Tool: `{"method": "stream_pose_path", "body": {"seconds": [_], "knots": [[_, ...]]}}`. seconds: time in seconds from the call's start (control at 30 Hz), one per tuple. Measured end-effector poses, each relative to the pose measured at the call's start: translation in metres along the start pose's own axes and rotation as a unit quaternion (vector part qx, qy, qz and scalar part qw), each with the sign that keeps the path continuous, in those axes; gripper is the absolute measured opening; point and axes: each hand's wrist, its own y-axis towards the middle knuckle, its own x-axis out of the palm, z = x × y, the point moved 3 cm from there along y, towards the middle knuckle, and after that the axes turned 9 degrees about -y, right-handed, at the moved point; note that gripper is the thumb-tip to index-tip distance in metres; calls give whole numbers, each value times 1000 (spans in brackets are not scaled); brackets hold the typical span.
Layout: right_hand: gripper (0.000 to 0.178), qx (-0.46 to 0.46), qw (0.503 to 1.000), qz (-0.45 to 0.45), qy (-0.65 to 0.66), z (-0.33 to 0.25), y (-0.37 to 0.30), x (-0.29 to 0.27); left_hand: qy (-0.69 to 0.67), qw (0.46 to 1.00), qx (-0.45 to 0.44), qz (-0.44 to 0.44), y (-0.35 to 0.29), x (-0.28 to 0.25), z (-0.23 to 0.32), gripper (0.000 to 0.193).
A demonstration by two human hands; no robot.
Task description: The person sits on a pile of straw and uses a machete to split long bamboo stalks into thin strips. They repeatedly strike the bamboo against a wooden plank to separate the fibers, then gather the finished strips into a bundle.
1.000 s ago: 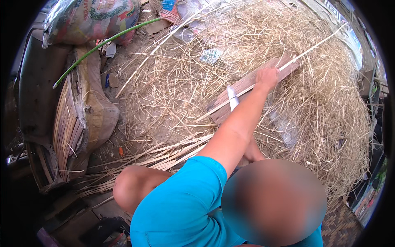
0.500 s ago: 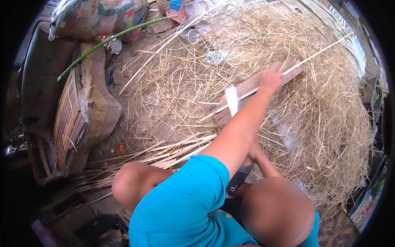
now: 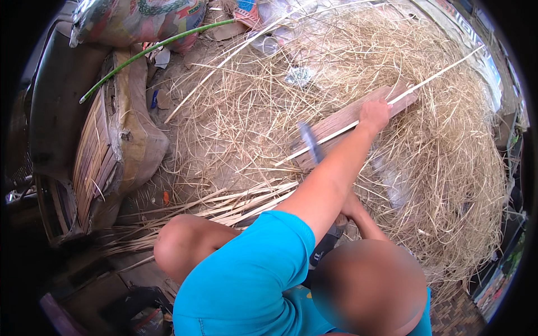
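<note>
My left hand [image 3: 374, 115] is closed around a thin pale strip [image 3: 443, 71], which looks like bamboo. It lies slantwise along a worn wooden board [image 3: 342, 122], its far end reaching past the board over the shavings. My left forearm crosses in front of me. Below that forearm, my right hand [image 3: 352, 206] is closed, its fingers partly hidden. It seems to grip a knife, whose blade [image 3: 310, 140] shows beyond the left forearm, against the strip near the board's close end. The knife's handle is mostly hidden, and motion smears the blade.
A heap of curly shavings [image 3: 448, 168] spreads at the right. Several split strips [image 3: 241, 203] lie by my bent knee [image 3: 182, 243]. At the left stands a torn, worn seat [image 3: 134, 129]. A green stalk [image 3: 151, 49] lies beside a stuffed sack [image 3: 140, 22].
The blade has shifted slightly left and turned, from bright to dark. My left hand keeps its hold on the strip, and the whole view has moved a little.
</note>
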Motion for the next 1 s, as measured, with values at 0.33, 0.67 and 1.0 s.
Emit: {"method": "stream_pose_path", "body": {"seconds": [0.33,0.67,1.0], "knots": [[53,-70,996,3,-47,5,3,-1,-2,1000,21,-10,9,-1,-4,46],[32,-51,984,-147,-83,-30,-4,27,-28,999,0,-24,8,-12,2,53],[32,-356,899,81,-243,-51,-14,51,-36,999,-10,-30,9,-20,-22,56]]}}
